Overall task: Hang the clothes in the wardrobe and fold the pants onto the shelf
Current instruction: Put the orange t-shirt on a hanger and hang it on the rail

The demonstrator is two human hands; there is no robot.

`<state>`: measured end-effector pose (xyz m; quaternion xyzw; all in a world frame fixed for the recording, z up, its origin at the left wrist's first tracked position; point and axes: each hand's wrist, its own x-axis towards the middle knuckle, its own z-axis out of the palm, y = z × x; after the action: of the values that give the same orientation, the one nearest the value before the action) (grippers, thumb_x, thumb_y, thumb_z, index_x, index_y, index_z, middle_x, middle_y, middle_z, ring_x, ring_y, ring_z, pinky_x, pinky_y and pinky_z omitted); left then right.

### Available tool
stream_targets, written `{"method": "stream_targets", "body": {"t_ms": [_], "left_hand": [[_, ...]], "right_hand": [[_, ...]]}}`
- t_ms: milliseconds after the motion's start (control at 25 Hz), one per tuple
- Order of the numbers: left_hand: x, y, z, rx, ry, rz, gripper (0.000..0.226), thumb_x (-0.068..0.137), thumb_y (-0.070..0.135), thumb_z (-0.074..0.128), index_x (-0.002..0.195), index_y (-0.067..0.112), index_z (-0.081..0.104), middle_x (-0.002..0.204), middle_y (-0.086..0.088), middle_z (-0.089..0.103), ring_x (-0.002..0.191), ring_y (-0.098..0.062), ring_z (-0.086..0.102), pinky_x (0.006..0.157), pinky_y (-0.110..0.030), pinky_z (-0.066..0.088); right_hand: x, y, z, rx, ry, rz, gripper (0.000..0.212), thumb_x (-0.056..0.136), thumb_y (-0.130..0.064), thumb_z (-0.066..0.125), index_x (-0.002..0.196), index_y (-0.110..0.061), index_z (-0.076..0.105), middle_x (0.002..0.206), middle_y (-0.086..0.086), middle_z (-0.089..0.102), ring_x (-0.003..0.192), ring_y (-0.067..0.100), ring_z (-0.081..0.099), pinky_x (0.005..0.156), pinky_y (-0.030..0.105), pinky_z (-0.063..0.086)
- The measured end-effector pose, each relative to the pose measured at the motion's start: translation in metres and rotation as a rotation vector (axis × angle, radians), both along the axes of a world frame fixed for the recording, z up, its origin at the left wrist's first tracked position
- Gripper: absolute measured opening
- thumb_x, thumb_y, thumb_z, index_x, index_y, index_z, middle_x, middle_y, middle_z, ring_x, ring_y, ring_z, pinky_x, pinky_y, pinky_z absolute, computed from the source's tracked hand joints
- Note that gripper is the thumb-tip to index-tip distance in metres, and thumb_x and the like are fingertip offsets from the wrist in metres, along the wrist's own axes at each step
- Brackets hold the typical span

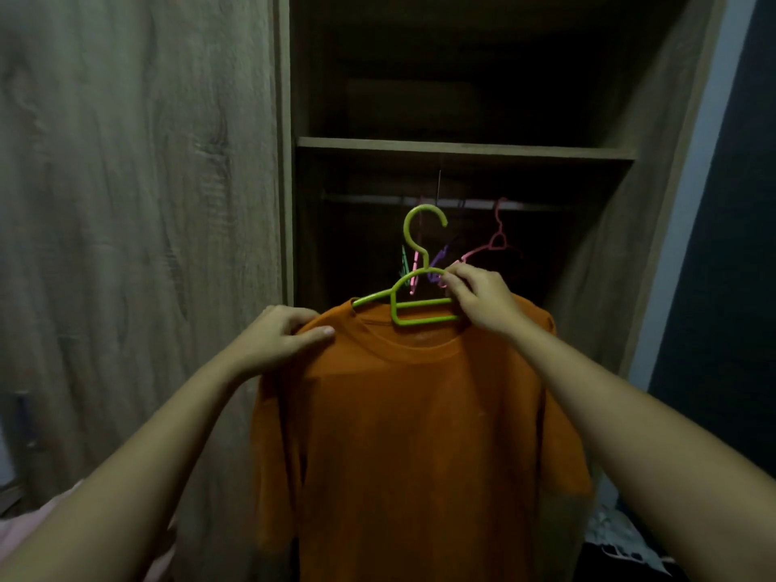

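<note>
With the right hand (478,302) gripping the green hanger (413,298) and the left hand (281,338) pinching the orange shirt (415,434) at its shoulder before the open wardrobe (462,148), raising the hook level to the rail (365,199) seemed wise.

I can read no words, brands, numbers or signs here. The nearest thing to a label is a faint dark mark inside the back of the collar of the orange short-sleeved T-shirt (420,413), just below the green plastic hanger (420,304). It is too dim and blurred for me to make out any letters.
</note>
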<state>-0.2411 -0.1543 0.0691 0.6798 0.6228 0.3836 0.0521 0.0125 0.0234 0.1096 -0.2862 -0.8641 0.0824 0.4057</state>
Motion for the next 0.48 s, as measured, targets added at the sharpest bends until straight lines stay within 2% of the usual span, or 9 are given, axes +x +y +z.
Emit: {"method": "stream_targets", "body": {"t_ms": [80,160,240,320,440,480], "left_hand": [[0.009,-0.001,0.006,0.059,0.099,0.1,0.028,0.093,0.04,0.05,0.086,0.017,0.064,0.079,-0.003,0.064,0.068,-0.013,0.061,0.062,-0.025,0.048],[0.018,-0.002,0.006,0.112,0.146,0.228,0.027,0.095,0.039,0.047,0.084,0.019,0.062,0.075,-0.001,0.062,0.066,-0.012,0.058,0.058,-0.023,0.044],[0.028,-0.006,0.006,0.114,0.212,0.329,0.024,0.095,0.041,0.046,0.084,0.025,0.058,0.072,0.004,0.059,0.064,-0.008,0.056,0.054,-0.02,0.039],[0.041,-0.011,0.007,0.123,0.303,0.428,0.022,0.096,0.042,0.043,0.087,0.027,0.055,0.071,0.007,0.056,0.063,-0.007,0.054,0.051,-0.018,0.036],[0.061,-0.015,0.005,0.135,0.397,0.546,0.03,0.097,0.043,0.039,0.091,0.02,0.056,0.072,0.006,0.054,0.063,-0.01,0.054,0.051,-0.021,0.043],[0.067,-0.016,0.005,0.139,0.407,0.577,0.032,0.097,0.044,0.038,0.092,0.018,0.056,0.073,0.005,0.055,0.064,-0.012,0.056,0.055,-0.025,0.049]], "right_hand": [[-0.012,-0.004,-0.001,0.071,0.033,-0.16,0.025,0.094,-0.029,0.049,0.113,-0.018,0.062,0.112,0.006,0.062,0.106,0.026,0.054,0.091,0.04,0.043],[-0.033,-0.014,-0.003,-0.006,0.09,-0.244,0.032,0.093,-0.034,0.05,0.119,-0.016,0.053,0.115,0.007,0.055,0.109,0.024,0.051,0.09,0.038,0.045],[-0.061,-0.027,-0.003,-0.251,0.061,-0.141,0.036,0.092,-0.046,0.043,0.106,-0.014,0.051,0.1,0.008,0.056,0.101,0.028,0.058,0.086,0.038,0.048],[-0.083,-0.035,-0.001,-0.481,-0.006,-0.028,0.042,0.089,-0.056,0.037,0.1,-0.017,0.051,0.093,0.008,0.057,0.1,0.031,0.063,0.089,0.041,0.05],[-0.1,-0.041,0.004,-0.743,0.092,0.048,0.047,0.089,-0.046,0.05,0.119,-0.01,0.051,0.094,0.009,0.058,0.081,0.02,0.06,0.077,0.036,0.052],[-0.104,-0.044,0.005,-0.767,0.116,0.062,0.046,0.086,-0.044,0.054,0.119,-0.013,0.05,0.092,0.009,0.057,0.076,0.018,0.056,0.079,0.039,0.052]]}}
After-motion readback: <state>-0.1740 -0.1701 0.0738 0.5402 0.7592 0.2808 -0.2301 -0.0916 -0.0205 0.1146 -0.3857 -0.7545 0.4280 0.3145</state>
